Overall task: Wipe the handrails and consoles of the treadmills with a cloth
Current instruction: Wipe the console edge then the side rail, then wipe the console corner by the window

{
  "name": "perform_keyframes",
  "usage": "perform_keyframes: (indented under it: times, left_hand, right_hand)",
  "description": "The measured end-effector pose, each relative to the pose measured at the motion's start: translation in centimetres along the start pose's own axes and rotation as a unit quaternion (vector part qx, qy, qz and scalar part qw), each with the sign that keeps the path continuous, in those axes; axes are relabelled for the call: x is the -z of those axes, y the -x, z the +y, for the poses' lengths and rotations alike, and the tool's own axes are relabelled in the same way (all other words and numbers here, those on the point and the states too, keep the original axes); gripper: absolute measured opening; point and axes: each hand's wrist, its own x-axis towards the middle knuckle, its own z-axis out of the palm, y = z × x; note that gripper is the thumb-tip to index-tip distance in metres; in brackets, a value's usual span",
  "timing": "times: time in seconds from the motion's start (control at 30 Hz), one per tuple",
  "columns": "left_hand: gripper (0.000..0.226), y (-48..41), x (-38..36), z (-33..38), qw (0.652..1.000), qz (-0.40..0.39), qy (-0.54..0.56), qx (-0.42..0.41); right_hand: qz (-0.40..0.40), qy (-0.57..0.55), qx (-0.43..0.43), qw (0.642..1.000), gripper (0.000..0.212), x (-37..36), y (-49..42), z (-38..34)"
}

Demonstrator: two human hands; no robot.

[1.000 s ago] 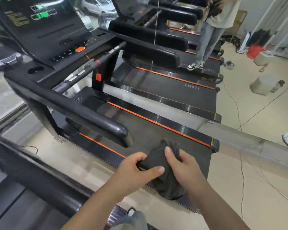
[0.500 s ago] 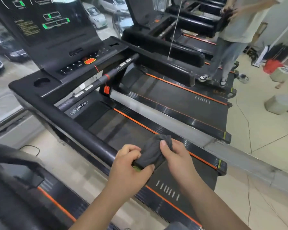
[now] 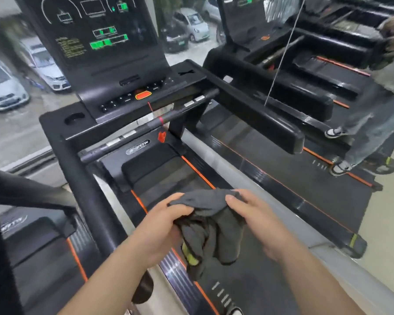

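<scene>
Head view: both hands are raised over the belt of the nearest treadmill, held apart with the cloth stretched and bunched between them. The left hand is closed on the cloth's left edge; the right hand pinches its right side with the thumb on top and the fingers wrapped under. The cloth is dark grey with a yellow-green patch low down; most of it hangs slack below the hands, touching no part of the machine. The left rail runs just beside the left forearm; the right rail lies well apart, further up. The console with its orange button stands beyond reach of the hands as they are now. Judgement: the cloth is being refolded, no wiping contact at present. Risks: the hanging tail may slip from the left hand if the hold loosens during the refold and fall to the belt. A loose, unfolded cloth may snag the red safety clip and its cord below the button when the console is wiped. Pressing the cloth over the button row may trigger a control. A second person stands on a further treadmill, no conflict apparent. The frame is motion-blurred, so the finer grip detail is uncertain.
</scene>
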Motion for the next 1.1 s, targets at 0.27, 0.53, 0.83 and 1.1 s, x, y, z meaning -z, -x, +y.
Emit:
perform_keyframes:
  times: [0.27,0.53,0.83,1.1]
  left_hand:
    - [0.027,-6.2,-2.6,5.7,0.988,0.131,0.087,0.010]
    - [0.032,-14.6,3.7,11.3,0.985,0.149,0.084,0.017]
    - [0.031,-26.6,6.8,17.4,0.936,0.345,0.012,-0.074]
    - [0.020,-32.3,10.3,21.6,0.834,0.483,0.225,-0.145]
  right_hand:
    - [-0.179,-0.007,0.005,0.984,0.030,1.7,-11.4,-5.0]
    - [-0.153,0.009,0.046,0.987,0.006,-6.4,-23.9,-14.0]
    - [-0.223,0.077,-0.034,0.971,0.024,-11.8,-39.9,-20.8]
    - [-0.362,0.255,0.018,0.896,0.024,-17.3,-51.6,-23.9]
